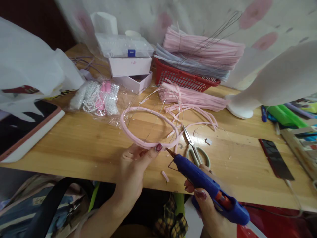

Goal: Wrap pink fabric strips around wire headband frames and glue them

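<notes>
Between the thumb and fingers of my left hand (135, 165) is the near side of a pink-wrapped wire hoop (125, 130). Thin bare wires rise from the hoop in a loose cage shape. My right hand (210, 208) grips a blue hot glue gun (198, 175) from below. Its nozzle points left at the hoop, close beside my left thumb; whether the tip touches it I cannot tell. Scissors (190, 142) with pale handles lie on the table just behind the glue gun, partly hidden by it. A small pink scrap (165, 176) rests near the table edge.
Pink strips (193, 97) lie before a red basket (178, 74) stacked with pink and grey bundles. Bagged pearl beads (99, 99), white boxes (130, 66) and a tablet (27, 125) are at left. At right are a white stand (241, 107) and a phone (276, 158) with a cable.
</notes>
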Available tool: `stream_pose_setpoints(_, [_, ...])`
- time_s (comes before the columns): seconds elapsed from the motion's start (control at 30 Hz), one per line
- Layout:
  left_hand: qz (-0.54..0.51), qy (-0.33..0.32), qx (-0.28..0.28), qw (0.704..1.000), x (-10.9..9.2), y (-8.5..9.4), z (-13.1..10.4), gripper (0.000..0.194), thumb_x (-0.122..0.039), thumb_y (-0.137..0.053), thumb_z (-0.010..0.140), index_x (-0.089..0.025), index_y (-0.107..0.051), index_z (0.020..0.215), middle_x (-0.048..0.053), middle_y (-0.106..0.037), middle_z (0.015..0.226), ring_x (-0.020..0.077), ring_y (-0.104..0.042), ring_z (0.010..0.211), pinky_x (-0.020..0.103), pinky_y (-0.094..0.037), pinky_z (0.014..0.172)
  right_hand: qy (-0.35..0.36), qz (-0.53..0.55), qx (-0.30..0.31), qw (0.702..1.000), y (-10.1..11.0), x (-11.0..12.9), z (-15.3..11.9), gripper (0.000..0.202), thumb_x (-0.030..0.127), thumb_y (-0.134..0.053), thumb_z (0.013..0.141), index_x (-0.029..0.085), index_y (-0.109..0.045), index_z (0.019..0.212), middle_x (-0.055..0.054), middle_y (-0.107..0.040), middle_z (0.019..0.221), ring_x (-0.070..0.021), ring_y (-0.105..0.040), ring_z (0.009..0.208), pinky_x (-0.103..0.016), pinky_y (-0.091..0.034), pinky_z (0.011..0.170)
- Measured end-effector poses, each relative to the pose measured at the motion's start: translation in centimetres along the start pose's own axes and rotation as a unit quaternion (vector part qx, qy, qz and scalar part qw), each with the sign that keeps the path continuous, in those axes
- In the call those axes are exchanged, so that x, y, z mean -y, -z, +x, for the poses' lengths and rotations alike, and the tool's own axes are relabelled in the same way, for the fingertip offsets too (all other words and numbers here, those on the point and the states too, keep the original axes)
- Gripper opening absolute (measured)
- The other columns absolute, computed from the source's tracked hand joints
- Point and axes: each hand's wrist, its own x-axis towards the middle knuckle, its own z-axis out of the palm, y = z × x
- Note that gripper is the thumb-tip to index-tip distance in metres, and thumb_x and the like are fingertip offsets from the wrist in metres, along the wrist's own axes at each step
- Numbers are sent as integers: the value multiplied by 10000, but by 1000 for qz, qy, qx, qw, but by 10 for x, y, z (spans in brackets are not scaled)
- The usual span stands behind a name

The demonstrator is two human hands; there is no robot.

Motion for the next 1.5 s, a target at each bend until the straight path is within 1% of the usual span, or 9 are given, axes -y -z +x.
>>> stream_pose_setpoints(0.23, [-2,3,-9,1000,0,0,0,193,-296,-955,615,-272,-816,747,-52,-780,746,111,-693,800,217,-519,856,11,-5,-5,1000,0,-1,-1,458,566,-565,941,213,-642,658,-17,-605,594,-166,-564,515,-306,-417,506])
stream_pose_setpoints(0.37, [3,5,-14,1000,0,0,1,201,-289,-957,600,-254,-813,736,-42,-774,741,111,-676,783,220,-514,836,18,7,0,1000,-3,9,4,474,598,-573,938,224,-668,662,-6,-607,564,-159,-553,496,-307,-415,519])
stream_pose_setpoints(0.47, [0,5,-15,1000,0,0,1,205,-267,-955,593,-245,-811,737,-37,-770,740,117,-668,768,233,-519,836,6,22,-13,1000,-6,17,8,488,639,-586,916,235,-669,655,9,-583,540,-157,-538,498,-322,-436,574])
stream_pose_setpoints(0.67, [2,2,-21,1000,-1,-1,0,189,-252,-943,602,-240,-803,728,-32,-764,734,133,-676,780,251,-529,846,-4,35,-15,999,-10,18,6,466,656,-585,906,236,-753,795,0,-587,577,-165,-523,514,-325,-395,546])
stream_pose_setpoints(0.83, [5,5,-16,1000,1,0,-1,161,-249,-930,631,-257,-806,734,-38,-761,728,127,-675,781,237,-528,838,5,30,-20,999,-9,18,6,444,634,-602,899,232,-737,767,4,-554,579,-157,-490,522,-321,-385,541])
stream_pose_setpoints(1.1, [-4,-1,-3,1000,1,1,-1,157,-260,-932,648,-269,-814,751,-53,-765,745,111,-672,759,223,-517,821,-23,38,-18,999,-8,20,5,491,657,-616,885,218,-672,673,25,-491,585,-130,-474,517,-302,-342,513])
stream_pose_setpoints(1.27, [-13,-1,0,1000,0,0,1,157,-257,-940,639,-268,-807,721,-63,-750,712,98,-668,744,200,-515,804,-10,35,-30,999,-10,21,5,481,640,-627,891,222,-640,654,22,-519,571,-141,-473,533,-314,-357,547])
stream_pose_setpoints(1.4, [-13,2,0,1000,0,-1,0,149,-255,-932,653,-277,-809,734,-63,-759,727,110,-685,776,214,-518,827,-10,26,-38,999,-10,23,5,450,643,-617,899,241,-714,723,9,-544,569,-168,-506,558,-335,-383,569])
stream_pose_setpoints(1.5, [-5,2,-7,1000,0,0,-1,152,-253,-932,647,-263,-808,735,-49,-760,725,124,-677,765,238,-518,825,-10,24,-40,999,-9,22,4,437,635,-628,895,244,-715,722,1,-575,586,-182,-536,579,-345,-394,575])
